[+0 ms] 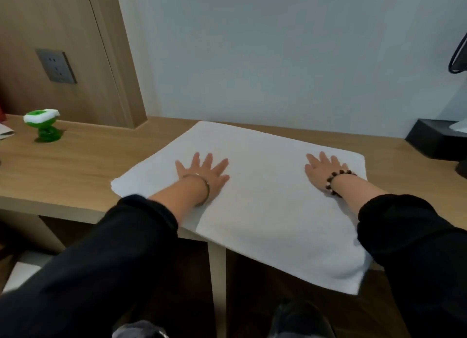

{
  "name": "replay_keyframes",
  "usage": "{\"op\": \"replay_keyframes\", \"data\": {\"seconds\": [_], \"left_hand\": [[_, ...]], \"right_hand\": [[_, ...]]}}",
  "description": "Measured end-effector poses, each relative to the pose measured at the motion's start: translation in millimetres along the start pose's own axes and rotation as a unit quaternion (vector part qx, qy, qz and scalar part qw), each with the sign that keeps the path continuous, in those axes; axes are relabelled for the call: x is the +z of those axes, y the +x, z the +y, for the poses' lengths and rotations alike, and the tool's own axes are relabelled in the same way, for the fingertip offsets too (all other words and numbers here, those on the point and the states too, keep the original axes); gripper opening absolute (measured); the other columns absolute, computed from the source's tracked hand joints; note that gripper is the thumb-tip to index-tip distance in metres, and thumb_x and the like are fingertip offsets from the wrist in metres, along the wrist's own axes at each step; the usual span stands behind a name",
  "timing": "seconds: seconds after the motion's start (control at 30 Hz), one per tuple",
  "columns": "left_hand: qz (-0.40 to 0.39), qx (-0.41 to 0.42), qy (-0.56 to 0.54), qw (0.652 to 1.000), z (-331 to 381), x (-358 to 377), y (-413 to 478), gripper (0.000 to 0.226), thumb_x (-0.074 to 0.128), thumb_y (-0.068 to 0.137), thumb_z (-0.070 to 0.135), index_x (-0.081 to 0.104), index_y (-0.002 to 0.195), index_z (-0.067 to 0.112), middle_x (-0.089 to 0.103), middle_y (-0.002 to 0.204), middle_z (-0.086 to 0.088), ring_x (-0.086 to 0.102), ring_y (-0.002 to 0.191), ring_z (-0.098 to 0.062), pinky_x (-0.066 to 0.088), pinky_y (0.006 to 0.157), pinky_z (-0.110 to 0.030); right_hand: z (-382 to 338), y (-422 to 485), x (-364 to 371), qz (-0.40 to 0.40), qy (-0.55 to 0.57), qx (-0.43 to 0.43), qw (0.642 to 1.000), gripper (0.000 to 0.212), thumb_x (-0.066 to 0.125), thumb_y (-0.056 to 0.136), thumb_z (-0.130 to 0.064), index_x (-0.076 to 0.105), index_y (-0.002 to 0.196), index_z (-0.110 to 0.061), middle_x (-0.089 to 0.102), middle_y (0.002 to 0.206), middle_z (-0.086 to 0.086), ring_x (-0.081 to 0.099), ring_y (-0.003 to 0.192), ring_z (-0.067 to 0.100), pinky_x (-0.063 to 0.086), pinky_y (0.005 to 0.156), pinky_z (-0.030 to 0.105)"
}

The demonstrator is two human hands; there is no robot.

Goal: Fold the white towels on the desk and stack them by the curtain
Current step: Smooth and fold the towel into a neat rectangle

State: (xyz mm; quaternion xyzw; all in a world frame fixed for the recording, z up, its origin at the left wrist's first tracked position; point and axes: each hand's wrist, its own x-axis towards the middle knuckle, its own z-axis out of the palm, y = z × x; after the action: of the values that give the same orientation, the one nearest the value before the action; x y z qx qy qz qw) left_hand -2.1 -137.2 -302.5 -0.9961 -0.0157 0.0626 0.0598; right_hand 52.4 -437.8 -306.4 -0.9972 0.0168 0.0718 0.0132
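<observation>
White towel (265, 191), on bench (75, 165): smoothing step, left grip (202, 172) and right grip (324, 169) flat (grasping nothing); next likely an edge pinch to fold

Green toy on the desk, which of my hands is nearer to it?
Left. The left hand rests flat on the white towel, to the right of the green toy; the right hand rests near the towel's right end, much farther away.

I seem to be in a hotel-style room: a wooden counter (88, 160) runs along a plain wall (252, 47), with a socket (56, 66) at ten o'clock and a black tissue box (432, 138) at three.
</observation>
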Motion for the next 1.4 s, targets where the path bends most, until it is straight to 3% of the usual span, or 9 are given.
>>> {"op": "replay_keyframes", "data": {"seconds": [0.17,0.3,0.5,0.63,0.83,0.93,1.03,1.27,1.4], "left_hand": [[0.022,-0.07,0.136,0.988,-12,-22,18,0.067,0.026,0.096,0.053,-0.015,0.147,0.039,-0.015,0.158,0.0,-0.014,0.144,-0.032,-0.002,0.108,-0.067],[0.019,-0.06,-0.06,0.996,28,-11,15,0.071,0.037,0.093,0.025,-0.006,0.149,0.034,-0.006,0.159,0.002,-0.007,0.145,-0.029,0.005,0.111,-0.062],[0.017,-0.01,-0.101,0.995,66,4,14,0.053,0.009,0.098,0.045,0.001,0.149,0.036,-0.007,0.159,0.007,-0.007,0.146,-0.021,0.0,0.113,-0.057],[0.021,-0.001,-0.098,0.995,62,7,15,0.056,0.009,0.096,0.05,0.001,0.149,0.037,-0.007,0.159,0.007,-0.007,0.146,-0.021,0.0,0.113,-0.056],[0.032,0.006,-0.086,0.996,62,9,16,0.058,0.009,0.095,0.053,0.0,0.149,0.036,-0.007,0.159,0.007,-0.007,0.146,-0.022,0.001,0.113,-0.056],[0.034,0.004,-0.083,0.996,62,10,17,0.057,0.009,0.095,0.053,-0.001,0.149,0.037,-0.007,0.159,0.007,-0.007,0.146,-0.022,0.001,0.113,-0.056],[0.035,0.007,-0.083,0.996,61,10,17,0.057,0.009,0.095,0.052,-0.001,0.149,0.037,-0.007,0.159,0.007,-0.006,0.146,-0.021,0.002,0.113,-0.056],[0.036,0.015,-0.09,0.995,60,9,16,0.056,0.01,0.096,0.05,0.001,0.15,0.035,-0.006,0.159,0.006,-0.006,0.146,-0.022,0.001,0.114,-0.055],[0.047,0.015,-0.097,0.994,61,7,16,0.055,0.014,0.097,0.047,0.011,0.149,0.032,0.005,0.159,0.004,0.003,0.146,-0.023,0.007,0.113,-0.053]], "right_hand": [[-64,-40,12,-0.001,0.024,-0.041,0.999,0.055,0.009,0.099,-0.046,-0.003,0.151,-0.032,-0.014,0.159,0.001,-0.01,0.145,0.028,-0.003,0.115,0.052],[-111,-57,25,-0.001,0.037,-0.06,0.998,0.056,0.009,0.097,-0.045,-0.004,0.151,-0.031,-0.016,0.158,-0.001,-0.013,0.145,0.029,-0.006,0.112,0.055],[-65,-41,22,0.006,0.032,-0.152,0.988,0.056,0.012,0.099,-0.044,0.003,0.151,-0.027,-0.006,0.16,-0.001,-0.002,0.146,0.022,0.005,0.115,0.047],[21,-21,14,0.048,0.031,-0.057,0.997,0.055,0.014,0.099,-0.042,0.012,0.15,-0.022,0.005,0.159,0.003,0.009,0.145,0.022,0.014,0.113,0.048],[60,-20,2,0.051,0.005,0.062,0.997,0.058,0.016,0.099,-0.04,0.006,0.152,-0.018,-0.003,0.16,0.0,-0.002,0.146,0.023,0.001,0.115,0.054],[14,-33,2,0.137,0.004,-0.019,0.99,0.059,0.018,0.099,-0.038,0.0,0.151,-0.019,-0.008,0.159,0.001,-0.006,0.146,0.022,-0.001,0.114,0.051],[-25,-49,22,0.057,0.014,-0.149,0.987,0.056,0.015,0.099,-0.042,0.005,0.151,-0.024,-0.003,0.16,-0.002,-0.002,0.146,0.018,0.002,0.114,0.05],[23,-28,-1,0.021,-0.031,0.038,0.999,0.057,0.013,0.099,-0.037,0.005,0.152,-0.015,-0.004,0.16,-0.001,-0.004,0.146,0.019,-0.002,0.115,0.055],[-33,-60,18,0.029,0.015,-0.145,0.989,0.054,0.015,0.1,-0.038,0.009,0.151,-0.023,0.002,0.159,-0.001,0.002,0.146,0.021,0.003,0.114,0.052]]}}
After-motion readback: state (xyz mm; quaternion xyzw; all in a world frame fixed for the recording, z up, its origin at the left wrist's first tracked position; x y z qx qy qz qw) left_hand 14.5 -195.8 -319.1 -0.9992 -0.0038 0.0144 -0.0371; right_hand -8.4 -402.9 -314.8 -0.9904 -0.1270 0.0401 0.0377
